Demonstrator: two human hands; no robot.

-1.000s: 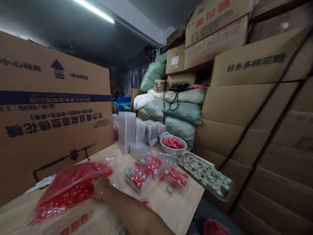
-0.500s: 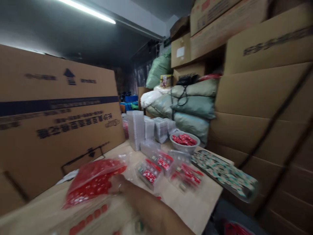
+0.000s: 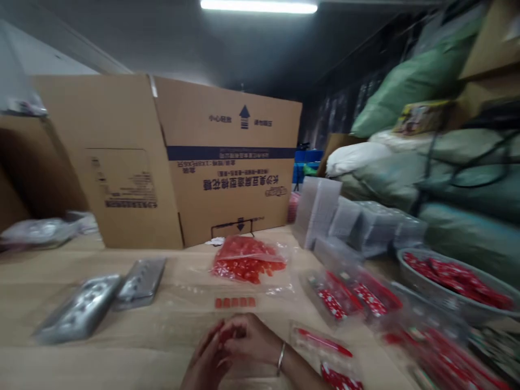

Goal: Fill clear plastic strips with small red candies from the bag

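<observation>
Left hand: left hand [image 3: 205, 358] curled, fingertips meeting the other hand's; a reddish patch shows between them, but blur hides whether it is held.
Right hand: right hand [image 3: 252, 342], with a bracelet [image 3: 280, 357] at the wrist, fingers bent inward; I cannot tell its grip.
Red row: 5 red pieces [image 3: 235, 302] side by side, just beyond the hands.
Red bag: clear bag [image 3: 248, 249] of loose red pieces, beyond the row, before the carton [image 3: 231, 179].
Packs: clear packs with red-and-white sachets [image 3: 332, 303], to the right.
Step at the fingers: likely handling small red pieces with 2 hands.
Next move at the row: seems to call for light fingertip control, keeping the 5 pieces undisturbed.
</observation>
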